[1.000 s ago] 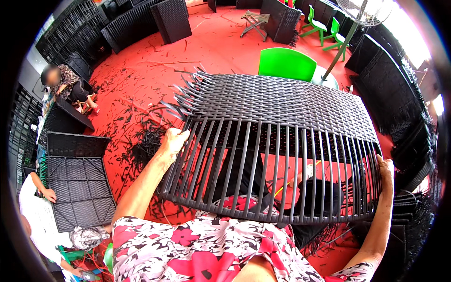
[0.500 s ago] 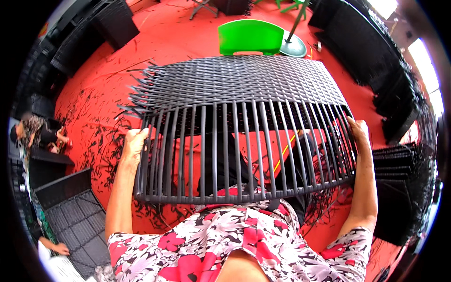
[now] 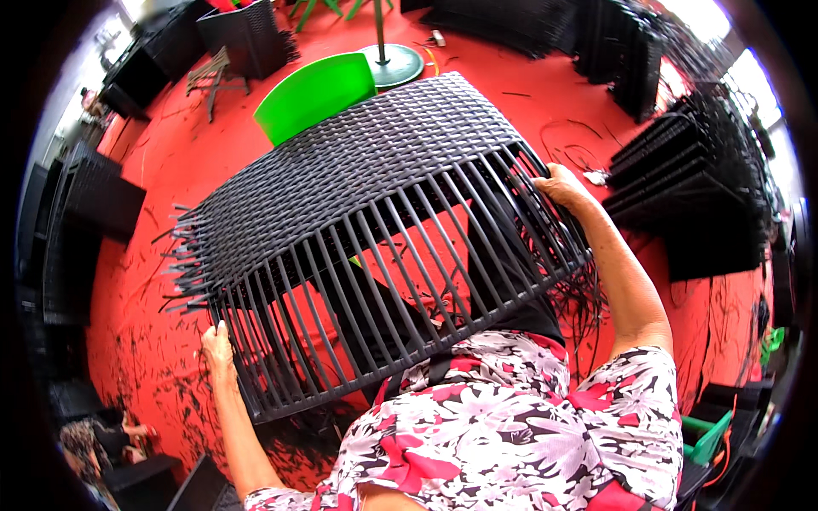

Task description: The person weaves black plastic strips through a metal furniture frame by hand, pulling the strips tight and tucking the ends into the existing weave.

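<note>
Both hands are on the big black wicker panel [image 3: 375, 230], held up in front of the person's chest and tilted, its far right corner high, its near left corner low. The left hand [image 3: 217, 349] is wrapped round the frame at the lower left edge, fingers closed on the bare ribs. The right hand [image 3: 558, 186] is clamped on the upper right edge. The long axis runs diagonally from one hand to the other; the woven half lies away from the body, loose strand ends [image 3: 183, 255] bristling off the left side. Behind it sits a green plastic chair [image 3: 315, 89] on the red floor [image 3: 145, 170], with stacked dark panels [image 3: 699, 196] well off to the right.
</note>
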`<state>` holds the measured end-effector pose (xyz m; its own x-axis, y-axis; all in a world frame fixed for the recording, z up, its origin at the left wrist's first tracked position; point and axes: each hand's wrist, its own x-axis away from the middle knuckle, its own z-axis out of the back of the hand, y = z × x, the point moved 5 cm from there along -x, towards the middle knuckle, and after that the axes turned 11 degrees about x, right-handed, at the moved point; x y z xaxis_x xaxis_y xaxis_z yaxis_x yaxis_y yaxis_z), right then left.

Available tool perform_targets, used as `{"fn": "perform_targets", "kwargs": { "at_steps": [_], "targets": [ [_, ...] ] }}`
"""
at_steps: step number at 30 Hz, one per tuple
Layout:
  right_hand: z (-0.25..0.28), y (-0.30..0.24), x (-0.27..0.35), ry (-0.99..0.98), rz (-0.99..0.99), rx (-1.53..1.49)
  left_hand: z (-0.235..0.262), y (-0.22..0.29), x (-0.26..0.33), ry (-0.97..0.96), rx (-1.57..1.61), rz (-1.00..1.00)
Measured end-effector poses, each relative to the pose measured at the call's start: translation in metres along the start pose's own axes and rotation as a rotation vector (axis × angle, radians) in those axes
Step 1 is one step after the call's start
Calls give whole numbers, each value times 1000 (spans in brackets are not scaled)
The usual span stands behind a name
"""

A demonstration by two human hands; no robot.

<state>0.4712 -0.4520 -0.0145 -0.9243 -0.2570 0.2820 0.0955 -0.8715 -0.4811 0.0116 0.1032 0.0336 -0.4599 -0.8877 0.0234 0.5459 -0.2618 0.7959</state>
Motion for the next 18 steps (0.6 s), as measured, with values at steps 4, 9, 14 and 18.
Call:
{"fn": "perform_targets", "kwargs": {
  "at_steps": [4,9,14,18],
  "targets": [
    [-13,13,23,-46,1,-102,-10,-33,-6,-80,7,88],
    [-1,13,40,126,68,-126,-10,-71,-19,25,51,101],
    [-22,1,49,201,14,171,12,-91,-37,168,44,118],
    [-22,-16,72,317,94,77,5,-49,-24,251,-153,71]
  ]
}}
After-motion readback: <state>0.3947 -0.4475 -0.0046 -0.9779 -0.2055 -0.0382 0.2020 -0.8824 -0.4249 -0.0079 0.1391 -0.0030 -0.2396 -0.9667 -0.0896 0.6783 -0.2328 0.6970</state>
